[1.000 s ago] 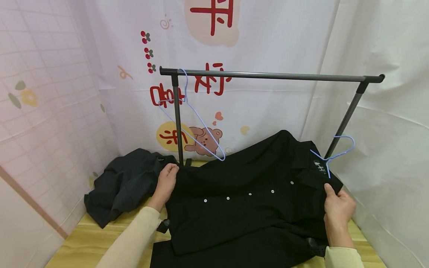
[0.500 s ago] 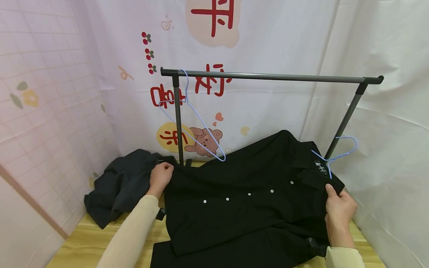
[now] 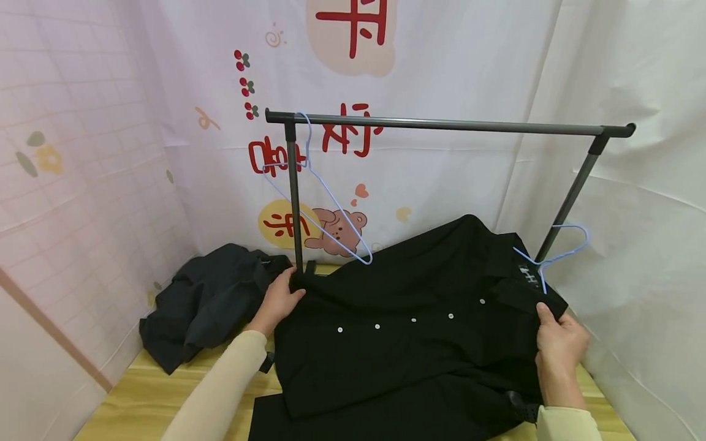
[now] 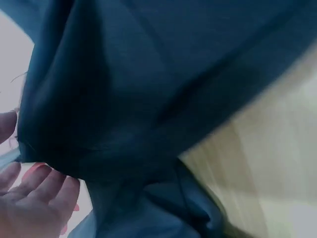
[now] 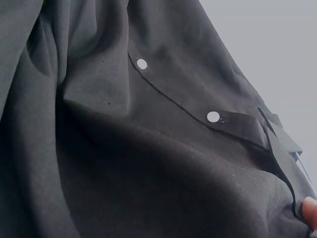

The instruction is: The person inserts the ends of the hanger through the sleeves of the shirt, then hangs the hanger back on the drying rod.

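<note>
A black button-up shirt [image 3: 386, 361] with white buttons lies sideways, its collar to the right. My left hand [image 3: 277, 305] is at the upper left edge of the shirt, thumb spread from the fingers. In the left wrist view, the fingers of the left hand [image 4: 47, 198] lie relaxed under the cloth's edge. My right hand [image 3: 561, 340] pinches the shirt by the collar, thumb on top. A light blue wire hanger [image 3: 551, 260] sticks out of the neck; its lower part is hidden inside the shirt.
A dark grey rack [image 3: 447, 124] stands behind the shirt, with a second blue hanger [image 3: 336, 205] hanging at its left end. Another dark garment [image 3: 212, 300] lies crumpled at the left on the wood-patterned table [image 3: 129, 410]. Printed cloth walls enclose the back and sides.
My left hand moved left slightly with its fingers together, then came back right, and its thumb is now spread from the fingers. My right hand keeps its hold on the collar.
</note>
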Available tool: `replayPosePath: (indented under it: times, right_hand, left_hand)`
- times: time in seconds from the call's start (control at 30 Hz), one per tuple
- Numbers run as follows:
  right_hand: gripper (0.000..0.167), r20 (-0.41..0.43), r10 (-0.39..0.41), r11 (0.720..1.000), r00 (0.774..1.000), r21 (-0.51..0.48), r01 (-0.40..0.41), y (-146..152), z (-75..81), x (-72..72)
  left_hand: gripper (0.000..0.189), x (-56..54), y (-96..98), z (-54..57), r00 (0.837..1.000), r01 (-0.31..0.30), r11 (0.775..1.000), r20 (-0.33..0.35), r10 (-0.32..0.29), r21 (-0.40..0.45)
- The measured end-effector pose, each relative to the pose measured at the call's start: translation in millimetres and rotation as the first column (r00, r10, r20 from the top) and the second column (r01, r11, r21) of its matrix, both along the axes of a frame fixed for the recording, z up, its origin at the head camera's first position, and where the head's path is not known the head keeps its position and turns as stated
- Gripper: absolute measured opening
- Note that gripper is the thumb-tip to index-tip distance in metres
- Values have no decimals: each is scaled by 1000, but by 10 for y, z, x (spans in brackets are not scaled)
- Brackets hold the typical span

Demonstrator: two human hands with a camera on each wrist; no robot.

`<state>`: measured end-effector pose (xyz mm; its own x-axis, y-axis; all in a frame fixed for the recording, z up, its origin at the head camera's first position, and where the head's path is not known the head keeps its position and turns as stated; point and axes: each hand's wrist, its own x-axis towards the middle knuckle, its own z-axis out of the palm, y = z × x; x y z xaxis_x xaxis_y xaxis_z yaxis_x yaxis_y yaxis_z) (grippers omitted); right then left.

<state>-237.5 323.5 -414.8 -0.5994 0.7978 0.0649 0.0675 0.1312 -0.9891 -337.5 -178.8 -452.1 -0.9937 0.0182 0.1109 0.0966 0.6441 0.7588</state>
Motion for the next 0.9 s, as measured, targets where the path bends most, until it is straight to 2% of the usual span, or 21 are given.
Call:
replayPosePath:
  times: [0.1,0.17,0.2,0.27,0.33,0.37,0.4,0.43,0.47,0.5,0.53,0.6,0.73,0.8,0.9]
  right_hand:
    - [43,17,4,1000,1000,4,-4,1,-3,3]
    - [44,26,11,1000,1000,6,-11,2,-2,5]
    - [44,29,12,1000,1000,7,-12,1,0,4]
    - [47,33,13,1000,999,15,-14,-8,2,-1]
    - [51,39,18,999,999,27,-19,-17,4,-5]
    - [52,39,19,999,999,32,-20,-23,4,-8]
    - [54,42,17,999,999,36,-18,-30,2,-8]
    - [55,41,17,999,999,40,-18,-35,2,-9]
    - [55,38,17,999,999,41,-18,-39,0,-10]
    - [55,37,17,999,999,44,-19,-42,-2,-11]
    - [55,37,18,999,999,45,-19,-46,-4,-11]
    - [55,38,19,999,999,42,-20,-51,-8,-11]
    - [56,41,19,999,999,38,-20,-52,-12,-12]
    - [57,37,14,999,999,37,-16,-43,-16,-16]
    - [58,34,10,999,999,34,-12,-32,-15,-15]
  left_hand:
    - [57,54,31,-97,993,-3,986,-115,-16,-167]
    - [50,90,45,-162,972,2,958,-223,-68,-287]
    - [43,103,49,-197,951,9,934,-286,-118,-357]
    - [28,132,56,-252,890,21,865,-384,-244,-502]
    - [14,161,59,-304,821,33,759,-415,-391,-650]
    - [9,177,63,-323,801,45,705,-396,-449,-708]
    - [6,192,66,-342,792,52,653,-367,-488,-755]
    - [4,207,71,-359,797,63,609,-328,-508,-791]
    - [6,221,74,-373,810,70,572,-288,-511,-817]
    - [9,231,79,-384,828,70,550,-259,-497,-832]
    - [14,241,83,-393,851,65,546,-239,-467,-836]
    - [21,250,91,-402,890,29,565,-236,-390,-824]
    - [33,268,115,-393,943,-40,636,-240,-231,-770]
    - [40,282,126,-389,968,-35,653,-189,-167,-757]
    - [37,309,145,-374,988,11,679,-96,-119,-734]
